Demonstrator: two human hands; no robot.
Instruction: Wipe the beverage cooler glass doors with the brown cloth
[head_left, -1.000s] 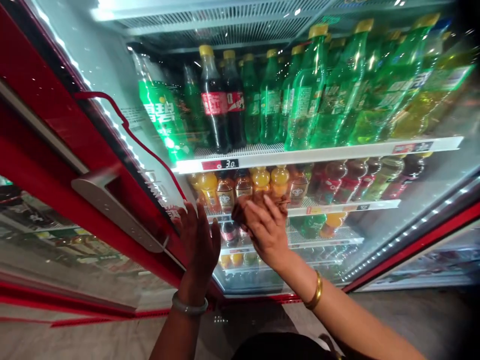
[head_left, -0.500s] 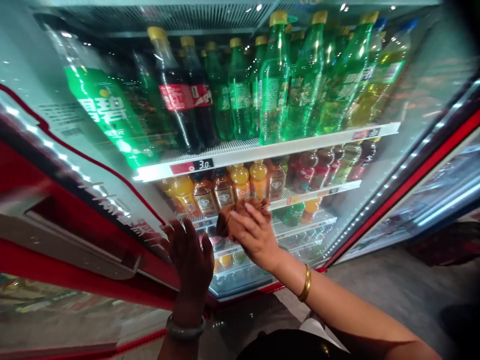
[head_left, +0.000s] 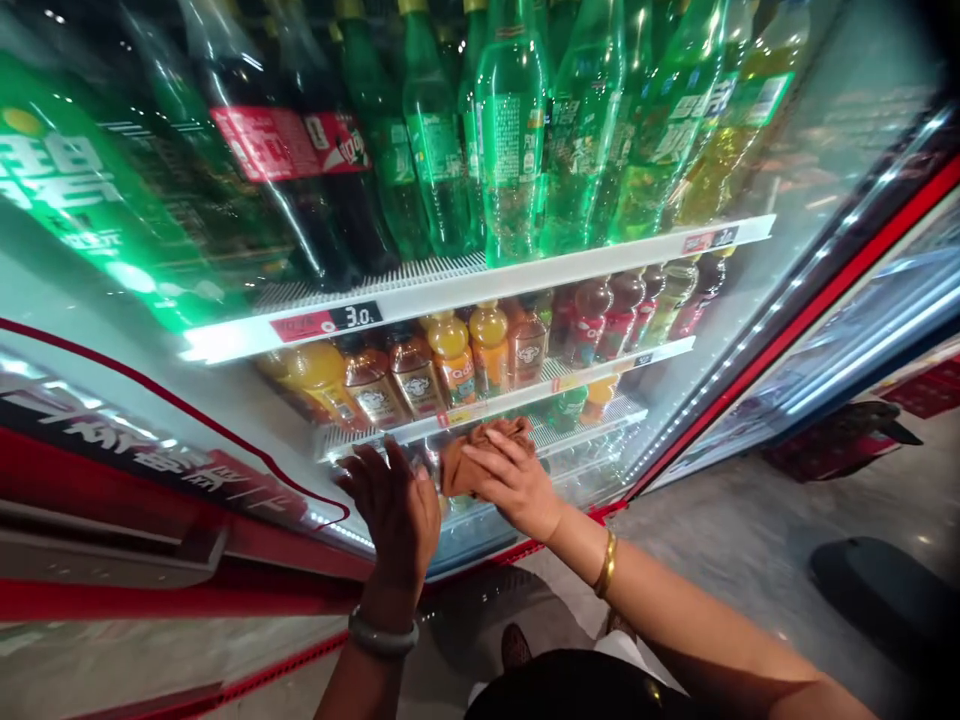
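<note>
My right hand point(head_left: 517, 480), with a gold bangle at its wrist, holds a crumpled brown cloth point(head_left: 466, 460). The fingers lie over the cloth in front of the lower shelves of a drinks fridge point(head_left: 525, 272). Whether the cloth presses on glass is hard to make out. To its left my left hand point(head_left: 397, 510), wearing a grey bangle, is raised with fingers apart and nothing in it. Behind the hands stand orange drink bottles point(head_left: 450, 350) and brown bottles point(head_left: 414, 378) on the second shelf.
Large green bottles point(head_left: 514, 130) and dark cola bottles point(head_left: 277, 150) fill the upper shelf. A red fridge edge point(head_left: 787, 290) runs along the right. Red panels point(head_left: 292, 565) lie at lower left. A dark rounded object point(head_left: 877, 590) rests on the grey floor point(head_left: 720, 560).
The view has moved closer and tilted down, so the bottles look larger and higher. My right hand with the cloth sits a little lower; my left hand has shifted slightly right.
</note>
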